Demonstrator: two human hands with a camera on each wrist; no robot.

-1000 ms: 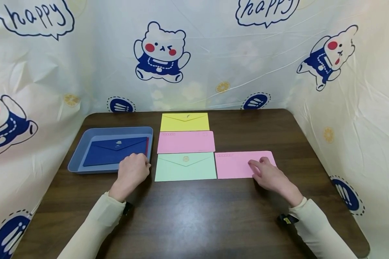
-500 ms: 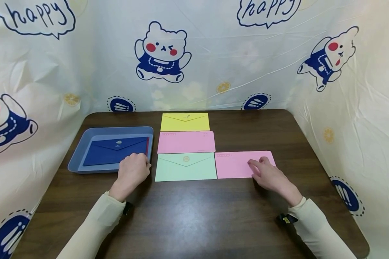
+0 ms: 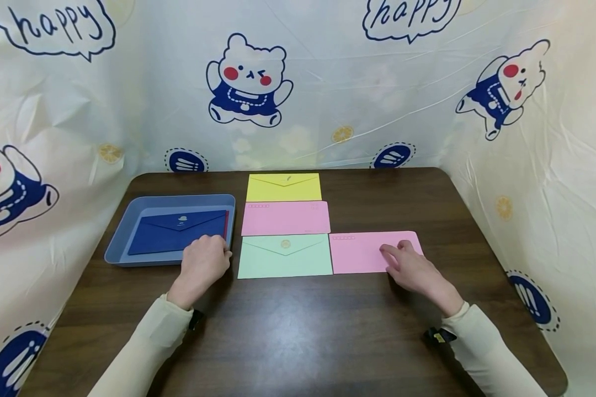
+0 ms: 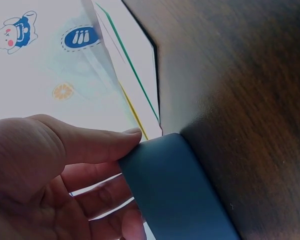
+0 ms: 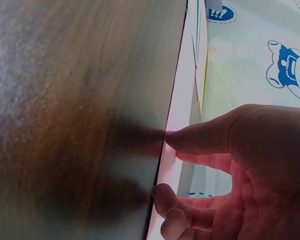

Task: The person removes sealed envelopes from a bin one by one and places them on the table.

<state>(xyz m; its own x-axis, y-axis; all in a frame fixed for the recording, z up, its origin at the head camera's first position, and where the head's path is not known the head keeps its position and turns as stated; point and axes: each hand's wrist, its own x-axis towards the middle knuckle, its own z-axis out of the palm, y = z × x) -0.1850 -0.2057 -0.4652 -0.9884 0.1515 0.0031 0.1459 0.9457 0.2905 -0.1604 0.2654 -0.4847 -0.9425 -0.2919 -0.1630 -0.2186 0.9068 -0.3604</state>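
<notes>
A blue plastic tray (image 3: 129,212) sits at the table's left, holding a dark blue envelope (image 3: 174,234). My left hand (image 3: 203,267) grips the tray's near right corner; in the left wrist view, its thumb lies on the corner (image 4: 172,170) and the fingers curl beside the wall. My right hand (image 3: 412,270) rests on the right half of a pink envelope (image 3: 355,253), thumb and fingertips near its front edge. That envelope lies flat, right of a mint green envelope (image 3: 283,262). The dark blue envelope's near right corner is hidden behind the left hand.
Behind the mint envelope lie another pink envelope (image 3: 285,218) and a yellow envelope (image 3: 284,188), forming a column. A narrow red edge (image 3: 226,220) shows beside the dark blue envelope. The wooden table (image 3: 298,331) is bounded by a printed curtain (image 3: 328,82) at back and sides.
</notes>
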